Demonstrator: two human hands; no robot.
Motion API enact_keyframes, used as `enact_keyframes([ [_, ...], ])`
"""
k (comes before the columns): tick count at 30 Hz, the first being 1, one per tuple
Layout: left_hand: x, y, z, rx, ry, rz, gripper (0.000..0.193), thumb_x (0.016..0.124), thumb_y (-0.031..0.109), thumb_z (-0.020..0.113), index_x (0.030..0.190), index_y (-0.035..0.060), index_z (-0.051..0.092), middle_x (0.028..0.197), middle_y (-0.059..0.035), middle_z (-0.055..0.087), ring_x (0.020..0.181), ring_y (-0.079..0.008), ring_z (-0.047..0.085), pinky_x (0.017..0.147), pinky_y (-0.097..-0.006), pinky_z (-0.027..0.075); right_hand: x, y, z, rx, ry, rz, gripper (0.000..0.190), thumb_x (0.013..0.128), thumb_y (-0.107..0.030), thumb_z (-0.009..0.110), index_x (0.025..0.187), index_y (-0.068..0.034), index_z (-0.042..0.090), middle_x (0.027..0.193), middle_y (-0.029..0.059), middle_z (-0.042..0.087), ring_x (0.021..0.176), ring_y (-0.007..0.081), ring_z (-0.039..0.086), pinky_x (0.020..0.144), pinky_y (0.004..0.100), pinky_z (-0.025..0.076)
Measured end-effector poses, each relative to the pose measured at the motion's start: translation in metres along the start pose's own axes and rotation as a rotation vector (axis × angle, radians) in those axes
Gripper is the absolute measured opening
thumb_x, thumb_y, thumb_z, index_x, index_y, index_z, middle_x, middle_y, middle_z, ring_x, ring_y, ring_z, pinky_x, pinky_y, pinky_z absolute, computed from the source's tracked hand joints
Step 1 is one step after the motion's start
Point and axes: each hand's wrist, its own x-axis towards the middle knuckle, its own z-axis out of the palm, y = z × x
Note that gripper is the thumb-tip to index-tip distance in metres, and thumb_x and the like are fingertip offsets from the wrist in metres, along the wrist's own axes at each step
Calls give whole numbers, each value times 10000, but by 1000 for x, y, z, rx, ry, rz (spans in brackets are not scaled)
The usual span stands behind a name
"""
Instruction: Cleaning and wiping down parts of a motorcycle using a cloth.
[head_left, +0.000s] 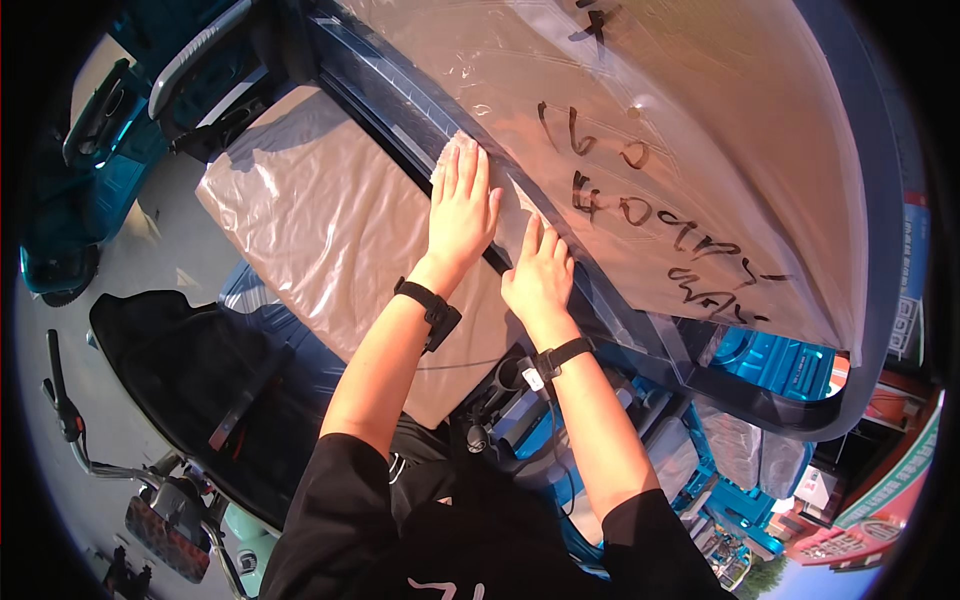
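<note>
My left hand (461, 202) lies with its fingers stretched over a crumpled piece of clear plastic or cloth (448, 150) on the dark frame (405, 82) of a vehicle. Lower and to the right, my right hand (541, 266) rests its fingertips on a pale strip (514, 210) along the same frame; whether it pinches the strip is unclear. Beyond the frame stretches a large panel covered in plastic film (487, 67) with black handwriting. Below and left of my left hand is a tan board or seat (322, 217) wrapped in wrinkled plastic.
A black seat or cover (180, 360) and a handlebar (112, 471) are at the lower left. Teal vehicle parts (90, 202) stand at the far left. Beside my right arm are a lever with a dark knob (477, 437) and blue bodywork. More teal vehicles (739, 487) stand at the lower right.
</note>
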Motion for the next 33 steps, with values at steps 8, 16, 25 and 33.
enact_keyframes([
  [8, -68, 52, 17, -74, -329, 466, 709, 885, 153, 710, 1571, 166, 527, 1680, -114, 430, 1580, -328, 354, 1272, -502, 319, -58, 57, 22, -70, 21, 67, 1031, 806, -166, 839, 1647, 2, 267, 1547, 199, 436, 1352, 365, 506, 1039, 460, 574],
  [16, -103, 141, 58, -101, -341, 627, 607, 817, 188, 727, 1419, 157, 658, 1421, -115, 588, 1440, -364, 468, 1225, -507, 374, -114, 120, 41, -275, -112, 160, 851, 905, -268, 734, 1593, 71, 366, 1511, 215, 493, 1376, 344, 517, 1196, 432, 396],
  [25, -101, 137, 56, -200, -248, 681, 666, 814, 244, 746, 1457, 148, 601, 1440, -140, 584, 1390, -334, 532, 1184, -476, 426, -108, 137, 19, -13, -224, 128, 835, 912, -311, 741, 1545, 111, 398, 1463, 265, 523, 1312, 386, 590, 1121, 463, 478],
  [33, -57, 69, 44, -254, -192, 648, 722, 734, 125, 800, 1430, 210, 626, 1426, -112, 581, 1333, -319, 571, 1150, -454, 467, -79, 85, 23, -63, -6, 36, 972, 790, -265, 855, 1548, 97, 366, 1413, 228, 517, 1252, 371, 555, 1090, 459, 499],
])
